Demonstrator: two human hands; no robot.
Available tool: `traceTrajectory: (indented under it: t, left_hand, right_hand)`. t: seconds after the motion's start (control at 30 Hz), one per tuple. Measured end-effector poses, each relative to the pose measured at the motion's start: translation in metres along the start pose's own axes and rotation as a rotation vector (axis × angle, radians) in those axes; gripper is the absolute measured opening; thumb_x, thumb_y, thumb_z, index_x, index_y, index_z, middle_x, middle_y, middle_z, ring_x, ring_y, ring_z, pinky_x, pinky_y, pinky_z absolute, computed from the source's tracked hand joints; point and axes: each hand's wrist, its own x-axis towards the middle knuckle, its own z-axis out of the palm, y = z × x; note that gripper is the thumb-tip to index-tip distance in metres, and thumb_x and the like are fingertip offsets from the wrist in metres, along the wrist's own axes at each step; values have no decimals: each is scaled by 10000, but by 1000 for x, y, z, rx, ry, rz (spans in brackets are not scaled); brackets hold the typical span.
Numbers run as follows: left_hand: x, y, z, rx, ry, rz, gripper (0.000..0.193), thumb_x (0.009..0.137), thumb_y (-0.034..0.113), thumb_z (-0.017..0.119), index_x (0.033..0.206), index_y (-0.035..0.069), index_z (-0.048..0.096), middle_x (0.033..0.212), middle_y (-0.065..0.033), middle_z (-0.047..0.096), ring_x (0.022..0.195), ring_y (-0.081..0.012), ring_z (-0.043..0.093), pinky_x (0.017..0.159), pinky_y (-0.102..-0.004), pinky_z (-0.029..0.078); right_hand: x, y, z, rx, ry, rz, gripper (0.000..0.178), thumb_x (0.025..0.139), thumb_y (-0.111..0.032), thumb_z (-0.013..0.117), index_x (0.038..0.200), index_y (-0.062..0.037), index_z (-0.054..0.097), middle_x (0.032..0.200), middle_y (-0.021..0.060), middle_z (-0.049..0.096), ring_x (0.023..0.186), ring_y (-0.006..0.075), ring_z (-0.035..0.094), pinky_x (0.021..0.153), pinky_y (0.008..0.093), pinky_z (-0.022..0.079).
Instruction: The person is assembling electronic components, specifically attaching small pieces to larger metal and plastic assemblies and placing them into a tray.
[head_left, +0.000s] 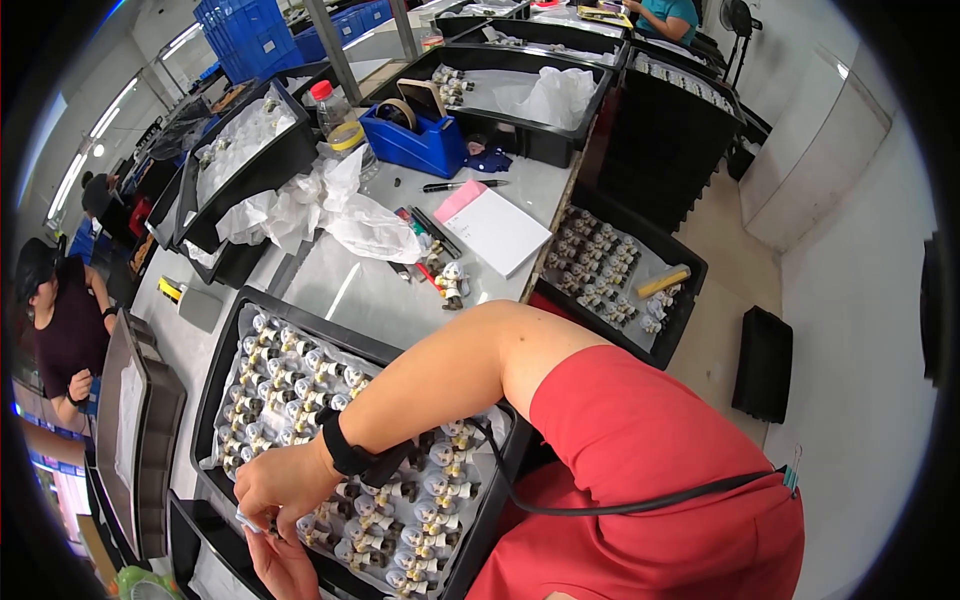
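My right hand [285, 485] reaches across at the lower left, its fingers closed in a pinch. Just beneath it, my left hand [283, 566] comes up from the lower edge with its fingertips at the same spot. Between them is what looks like a small figurine [247, 521]; only a pale bit and a dark bit show, the rest hidden by fingers. Both hands are over the left front part of a black tray [330, 328]. Rows of small pale-haired figurines [437, 485] in white and dark clothes lie in it on a white liner. My right forearm covers some of them.
Behind the tray are a loose figurine [452, 285], pens, a white notepad [497, 232], a blue tape dispenser [415, 140] and crumpled white plastic [360, 215]. More figurines fill a crate [690, 290] at right. A black cable [600, 511] hangs along my right arm. A co-worker [70, 320] is at left.
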Motion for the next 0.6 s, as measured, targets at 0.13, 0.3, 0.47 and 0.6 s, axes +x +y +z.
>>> traceTrajectory:
  t: [0.13, 0.3, 0.47, 0.6]
  left_hand:
    - [0, -1, 1, -10, -14, -7, 339, 944, 143, 430, 1217, -57, 425, 1247, -141, 473, 1147, -240, 453, 986, -338, 362]
    - [1, 0, -1, -12, 3, -28, 341, 939, 138, 437, 1222, -52, 426, 1243, -136, 474, 1150, -231, 447, 981, -325, 361]
    - [-1, 0, 0, -17, 6, -29, 345, 941, 134, 428, 1231, -53, 416, 1260, -138, 456, 1161, -234, 436, 982, -326, 358]
    - [-3, 0, -3, -28, 12, -17, 351, 941, 130, 423, 1239, -55, 407, 1274, -144, 439, 1172, -239, 427, 983, -329, 356]
  right_hand:
    - [0, 0, 0, -38, 11, -15, 223, 581, -189, 756, 735, -80, 639, 740, 50, 609, 790, 242, 578, 671, 339, 467]
    - [0, 5, 2, -29, 5, -13, 224, 580, -195, 754, 734, -80, 639, 740, 48, 611, 794, 241, 576, 670, 340, 467]
    - [0, 4, 1, -35, 5, -14, 223, 581, -196, 754, 733, -80, 640, 744, 49, 612, 796, 239, 579, 670, 338, 467]
    - [1, 7, 5, -19, -19, -9, 235, 577, -200, 758, 730, -84, 623, 739, 39, 600, 799, 245, 562, 668, 344, 457]
